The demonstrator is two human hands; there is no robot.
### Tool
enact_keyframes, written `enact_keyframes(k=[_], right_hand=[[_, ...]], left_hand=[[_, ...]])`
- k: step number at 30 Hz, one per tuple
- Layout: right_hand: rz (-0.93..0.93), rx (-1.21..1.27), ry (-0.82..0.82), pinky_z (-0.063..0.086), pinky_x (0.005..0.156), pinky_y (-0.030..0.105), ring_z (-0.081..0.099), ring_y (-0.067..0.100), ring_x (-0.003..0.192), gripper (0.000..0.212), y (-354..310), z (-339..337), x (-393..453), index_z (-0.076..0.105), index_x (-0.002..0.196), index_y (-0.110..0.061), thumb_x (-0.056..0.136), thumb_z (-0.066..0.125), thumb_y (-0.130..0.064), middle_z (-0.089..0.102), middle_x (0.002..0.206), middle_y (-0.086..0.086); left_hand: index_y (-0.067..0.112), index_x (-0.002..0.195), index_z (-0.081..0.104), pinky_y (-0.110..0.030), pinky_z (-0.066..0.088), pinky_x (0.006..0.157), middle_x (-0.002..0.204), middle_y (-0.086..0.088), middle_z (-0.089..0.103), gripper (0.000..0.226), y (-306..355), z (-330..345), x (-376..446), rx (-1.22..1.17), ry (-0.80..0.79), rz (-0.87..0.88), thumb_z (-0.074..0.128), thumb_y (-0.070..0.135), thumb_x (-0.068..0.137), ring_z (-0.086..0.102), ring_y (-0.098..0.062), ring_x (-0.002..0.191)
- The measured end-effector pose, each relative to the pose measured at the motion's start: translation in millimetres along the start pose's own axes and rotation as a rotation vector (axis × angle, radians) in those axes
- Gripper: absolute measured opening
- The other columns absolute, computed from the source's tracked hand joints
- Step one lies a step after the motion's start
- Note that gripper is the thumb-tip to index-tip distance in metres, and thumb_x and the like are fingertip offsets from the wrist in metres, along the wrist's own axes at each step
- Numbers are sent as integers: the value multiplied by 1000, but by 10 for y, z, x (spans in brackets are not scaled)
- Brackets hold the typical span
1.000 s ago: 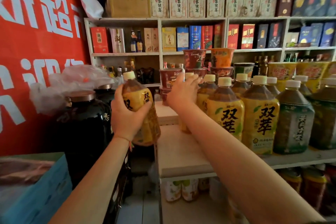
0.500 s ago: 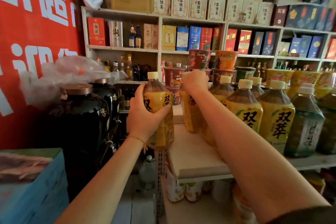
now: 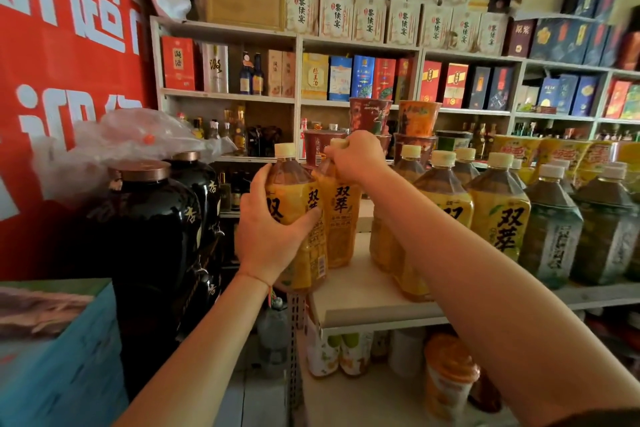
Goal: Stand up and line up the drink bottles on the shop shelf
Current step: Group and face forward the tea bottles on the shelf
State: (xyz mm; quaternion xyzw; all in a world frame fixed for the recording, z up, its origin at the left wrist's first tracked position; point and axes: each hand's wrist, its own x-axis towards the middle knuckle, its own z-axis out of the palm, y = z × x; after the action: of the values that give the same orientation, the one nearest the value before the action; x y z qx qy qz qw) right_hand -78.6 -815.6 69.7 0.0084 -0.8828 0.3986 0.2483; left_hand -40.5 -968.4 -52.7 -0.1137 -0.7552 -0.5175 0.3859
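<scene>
Bottles upright at shelf (image 3: 363, 302) edge: left hand (image 3: 268, 236) grips first bottle (image 3: 294, 204), right hand (image 3: 356, 158) grips second bottle (image 3: 341, 218) by neck.

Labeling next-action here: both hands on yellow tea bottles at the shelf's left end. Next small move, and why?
Probably set the left hand's bottle down on the shelf: its base hangs over the left edge, beside the bottle the right hand grips by the neck.
</scene>
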Motion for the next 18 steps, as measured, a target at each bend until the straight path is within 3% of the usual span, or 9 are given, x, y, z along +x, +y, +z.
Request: enact_keyframes(k=[4,6,8,10,12,14,16,18], right_hand=[[23,114,-148,43,42,15,60,5,50,23,-48,-244,-155,55,72,-13,93,65,-10,56,66,0],[11,87,-176,54,56,20,71,13,73,7,-123,-368,-155,65,86,-6,93,63,-6,65,78,7],[-30,-23,-96,56,85,31,67,28,108,22,-200,-524,-45,70,112,-4,94,58,-8,69,110,14],[-57,-116,-51,50,93,34,62,31,116,29,-290,-632,-9,69,120,-4,95,56,-12,67,122,15],[-105,-168,-102,53,82,32,65,30,105,30,-305,-633,-40,68,118,-2,96,58,-19,69,113,14],[-98,-120,-189,51,63,22,66,21,81,31,-221,-517,-185,66,118,0,96,59,-20,68,94,9],[-103,-119,-215,52,70,25,65,22,89,33,-35,-375,-267,60,126,-3,95,60,-15,67,103,9],[-101,-88,-97,46,77,30,59,21,97,35,105,-305,-261,60,125,-8,92,65,-20,64,112,7]], left_hand=[[41,146,35,-31,46,89,132,8,52,95,127,-8,-97,-59,-5,3,76,65,63,53,-9,114],[41,145,36,-24,45,87,132,8,52,94,199,11,-151,-58,0,19,77,63,64,54,-7,113],[40,146,36,-14,38,79,129,9,51,92,297,50,-217,-12,13,32,80,59,67,51,2,103],[38,147,36,-7,32,72,123,9,48,91,387,103,-283,47,32,44,83,53,71,46,10,93],[37,147,35,-6,32,68,119,7,46,91,474,171,-346,93,51,49,83,52,71,47,6,89],[38,147,33,-13,38,66,116,7,43,92,527,233,-400,145,66,51,81,56,71,52,-6,92],[37,147,31,-23,48,65,114,5,42,95,577,310,-458,227,81,66,79,61,69,55,-13,94],[35,148,30,-30,53,64,115,2,43,98,628,383,-485,290,106,60,75,67,67,56,-16,95]])
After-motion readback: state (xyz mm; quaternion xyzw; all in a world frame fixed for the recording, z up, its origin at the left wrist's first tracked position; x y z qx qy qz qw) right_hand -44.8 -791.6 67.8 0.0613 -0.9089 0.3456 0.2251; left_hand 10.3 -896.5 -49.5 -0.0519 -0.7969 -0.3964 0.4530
